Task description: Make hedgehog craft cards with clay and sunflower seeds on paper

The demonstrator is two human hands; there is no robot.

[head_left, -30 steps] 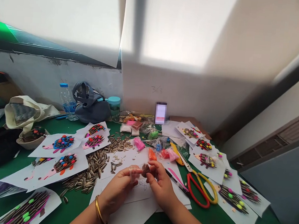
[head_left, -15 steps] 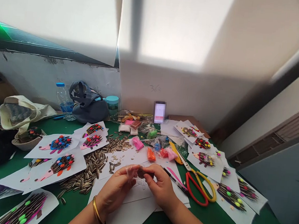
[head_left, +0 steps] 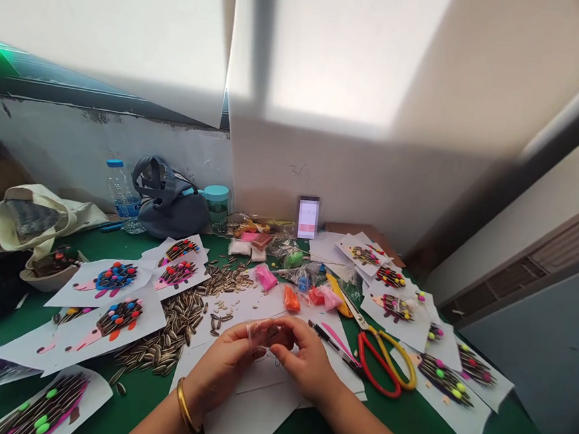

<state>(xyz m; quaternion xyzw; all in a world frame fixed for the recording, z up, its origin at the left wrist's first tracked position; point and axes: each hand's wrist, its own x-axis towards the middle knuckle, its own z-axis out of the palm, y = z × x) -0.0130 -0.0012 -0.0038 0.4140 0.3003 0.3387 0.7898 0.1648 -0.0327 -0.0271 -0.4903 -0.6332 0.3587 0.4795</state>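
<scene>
Over white paper sheets [head_left: 253,418], my left hand [head_left: 231,358] has its fingers closed on a thin clear plastic wrapper [head_left: 255,331]. My right hand [head_left: 303,358] meets it from the right, its fingers curled around a dark brown lump [head_left: 274,334] at the wrapper. Part of the lump is hidden by fingers. A gold bangle [head_left: 186,406] circles my left wrist. Just right of my right hand lie a black pen [head_left: 330,340] and scissors [head_left: 381,364] with red and yellow handles. Striped sunflower seeds [head_left: 179,315] are heaped to the left.
Hedgehog pictures on paper lie left [head_left: 121,317] and right [head_left: 444,380]. Behind my hands are small packets of coloured clay [head_left: 265,277]. Along the wall stand a phone [head_left: 308,217], a blue-lidded jar [head_left: 216,202], a dark bag [head_left: 174,211] and a water bottle [head_left: 123,194].
My right hand's thumb and forefinger have shifted and parted somewhat around the brown lump. My left hand stays nearly in place. The view has moved slightly.
</scene>
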